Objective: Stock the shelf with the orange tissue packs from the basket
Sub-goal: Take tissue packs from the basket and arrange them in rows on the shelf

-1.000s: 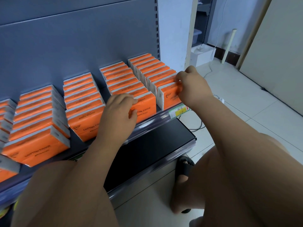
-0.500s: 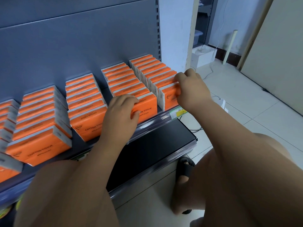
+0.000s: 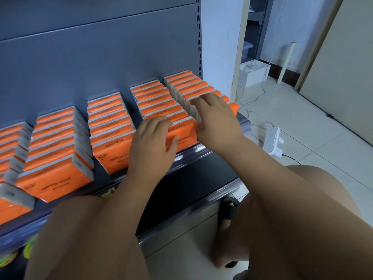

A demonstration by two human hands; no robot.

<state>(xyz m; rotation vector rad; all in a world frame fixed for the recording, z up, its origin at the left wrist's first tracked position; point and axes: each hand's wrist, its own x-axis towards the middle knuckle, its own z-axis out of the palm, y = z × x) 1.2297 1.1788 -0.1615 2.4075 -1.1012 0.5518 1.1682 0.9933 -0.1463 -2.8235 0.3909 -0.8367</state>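
Tissue packs (image 3: 182,136) beneath both hands (image 3: 153,138) (image 3: 216,118)

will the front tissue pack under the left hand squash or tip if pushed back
The front tissue pack probably squashes; its film wrapper looks soft. Glossy film may slip. Standing on edge, it likely won't tip: packs stand close behind.

Bare forearms (image 3: 282,178), black strap sandal (image 3: 229,211)

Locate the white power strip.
Head view, right side: the white power strip lies on the tiled floor just beyond the right end of the shelf.
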